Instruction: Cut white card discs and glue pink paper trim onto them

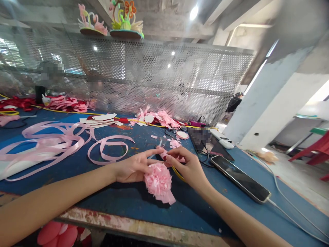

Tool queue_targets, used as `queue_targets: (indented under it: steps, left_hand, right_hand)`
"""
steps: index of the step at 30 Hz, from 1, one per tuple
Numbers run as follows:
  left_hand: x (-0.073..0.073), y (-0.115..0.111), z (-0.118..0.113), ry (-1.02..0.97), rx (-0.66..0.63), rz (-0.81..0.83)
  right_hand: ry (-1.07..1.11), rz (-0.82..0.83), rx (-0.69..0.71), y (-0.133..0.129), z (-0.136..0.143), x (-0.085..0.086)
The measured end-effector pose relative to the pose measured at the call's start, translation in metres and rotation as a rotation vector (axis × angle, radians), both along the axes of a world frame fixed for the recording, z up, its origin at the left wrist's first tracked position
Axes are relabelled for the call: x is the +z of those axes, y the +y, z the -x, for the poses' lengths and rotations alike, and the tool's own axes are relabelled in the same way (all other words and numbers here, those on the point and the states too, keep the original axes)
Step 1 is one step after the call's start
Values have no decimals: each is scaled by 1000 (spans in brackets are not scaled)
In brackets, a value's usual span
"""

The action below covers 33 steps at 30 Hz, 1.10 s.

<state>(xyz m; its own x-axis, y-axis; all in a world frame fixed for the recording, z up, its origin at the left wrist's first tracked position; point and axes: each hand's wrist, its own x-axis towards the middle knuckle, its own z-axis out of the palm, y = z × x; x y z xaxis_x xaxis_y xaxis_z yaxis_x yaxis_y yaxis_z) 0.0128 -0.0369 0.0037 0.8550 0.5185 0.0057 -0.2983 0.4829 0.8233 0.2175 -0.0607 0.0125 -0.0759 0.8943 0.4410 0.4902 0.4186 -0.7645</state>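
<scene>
Cradling the ruffled pink ribbon flower (158, 180), we have our left hand (135, 166) at its upper left edge, thumb laid along the petals and the other fingers stretched out, loosely parted. The flower sits left of the smartphone (240, 178), our landmark, above the blue tabletop (200, 212), with a flat pink tab (167, 198) hanging from its near edge. And here's our right hand (187, 166), between flower and smartphone, thumb and forefinger drawn close together by a small pink-and-red piece (162, 155); it's too small for us to tell whether they grip it.

This looks like fine fingertip work at the flower's far edge, so good form matters: we want the left thumb firm at the rim, yet light enough not to crush those shiny ruffles. We'd steady both wrists, work with the fingertips alone, and leave that tab hanging free, clear of the fingers.

Look out for the yellow cord (177, 174), left of the smartphone and passing just by our right hand; a snag there could tug the work. Further out, loops of pink satin ribbon (77, 145) sprawl far left of the smartphone, a heap of pink ribbon pieces (164, 118) lies beyond it to the left, and the dark tablet (219, 151) rests just past its far end.
</scene>
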Motion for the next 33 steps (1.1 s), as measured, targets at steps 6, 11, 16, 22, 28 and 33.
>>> queue_targets:
  steps: [6,11,16,22,28,33]
  left_hand:
    - [-3,-2,-2,49,53,-35]
    - [0,-3,-4,95,129,-70]
    - [-1,0,-4,175,304,-132]
    - [-3,2,-4,242,413,-212]
    - [-1,-1,-8,271,420,-249]
    - [0,-4,-9,247,450,-261]
  right_hand:
    - [-292,-381,261,-9,-3,9]
    - [-462,-354,377,-13,-1,10]
    - [-435,-334,343,-9,-1,7]
    - [-524,-450,260,-11,3,7]
    - [-601,-490,189,-13,7,5]
    - [-591,-552,169,-15,9,4]
